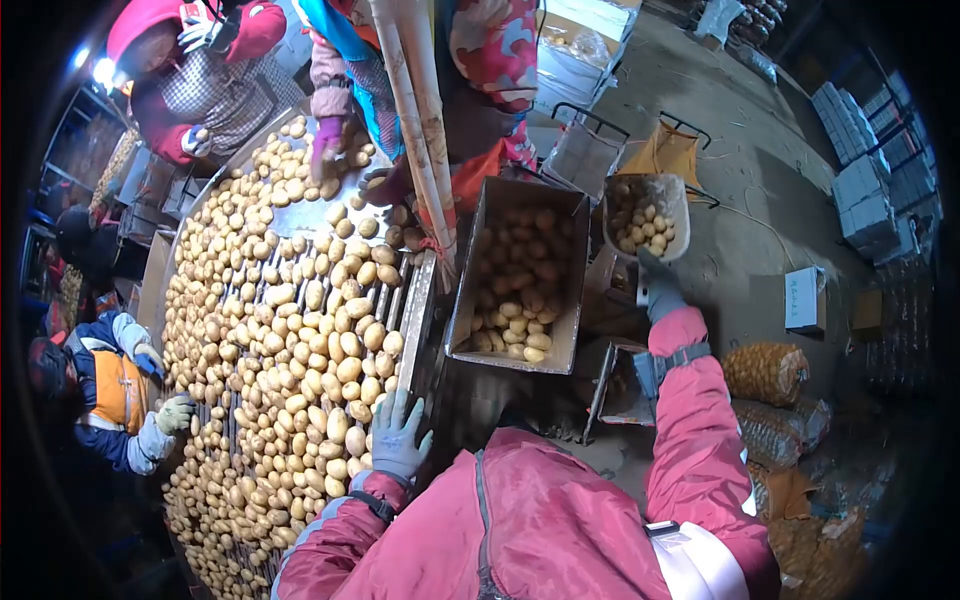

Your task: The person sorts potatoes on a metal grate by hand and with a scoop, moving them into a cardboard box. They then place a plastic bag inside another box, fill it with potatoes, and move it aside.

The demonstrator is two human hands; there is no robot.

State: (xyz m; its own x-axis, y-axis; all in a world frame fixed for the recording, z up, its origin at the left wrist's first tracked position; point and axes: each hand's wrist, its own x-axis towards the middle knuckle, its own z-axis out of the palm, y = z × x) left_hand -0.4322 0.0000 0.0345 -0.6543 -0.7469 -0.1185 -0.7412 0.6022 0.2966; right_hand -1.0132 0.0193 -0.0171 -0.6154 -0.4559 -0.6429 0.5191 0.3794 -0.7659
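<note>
My left hand (398, 437), in a grey glove, is spread flat with fingers apart at the near right edge of a roller sorting table (415, 310) covered with potatoes (300, 330). It holds nothing. My right hand (660, 285), also gloved, is raised and grips the lower edge of a grey basket (645, 215) holding several small potatoes. The basket is held just right of a cardboard box (570, 280) partly filled with potatoes.
Other people in red and blue jackets work around the table, with gloved hands at the far end (325, 145) and the left side (175, 412). A white pole (418, 130) rises beside the box. Mesh sacks of potatoes (765, 372) lie on the floor at right.
</note>
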